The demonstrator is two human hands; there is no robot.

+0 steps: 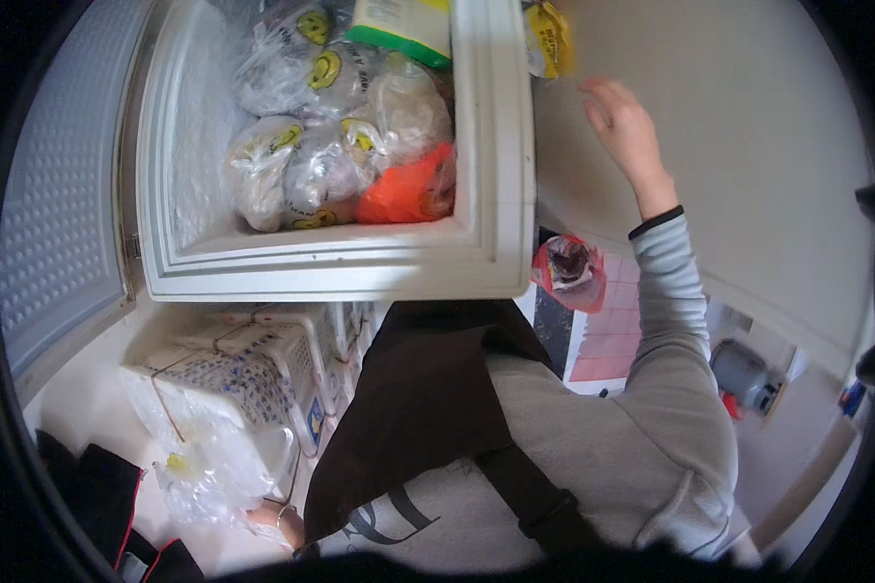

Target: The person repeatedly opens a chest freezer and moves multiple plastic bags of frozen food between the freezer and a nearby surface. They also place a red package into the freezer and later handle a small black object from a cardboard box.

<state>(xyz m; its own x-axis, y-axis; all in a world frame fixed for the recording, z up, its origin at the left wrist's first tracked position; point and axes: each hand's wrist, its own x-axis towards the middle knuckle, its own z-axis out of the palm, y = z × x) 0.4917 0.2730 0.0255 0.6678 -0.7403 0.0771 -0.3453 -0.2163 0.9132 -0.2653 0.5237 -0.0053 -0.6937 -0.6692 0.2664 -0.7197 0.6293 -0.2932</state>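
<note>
A chest freezer (492, 167) stands before me with its lid (62, 182) raised at the left. Inside lie several knotted clear plastic bags (328, 160) printed with yellow smiley faces. An orange plastic bag (412, 191) fills the near right corner, and a white carton with a green edge (402, 33) lies at the far right. My right hand (622, 127) is in the air right of the freezer, empty, fingers loosely apart. Closest to it is a yellow packet (548, 42). Low at the left, my left hand (277, 519) grips a clear plastic bag (208, 474) that partly hides its fingers.
White plastic baskets (262, 364) tied with cord stand left of me, below the freezer rim. A red plastic bag lining a bin (570, 266) is by the freezer's near right corner. Further right are a pale wall (744, 146) and a grey gas cylinder (744, 372).
</note>
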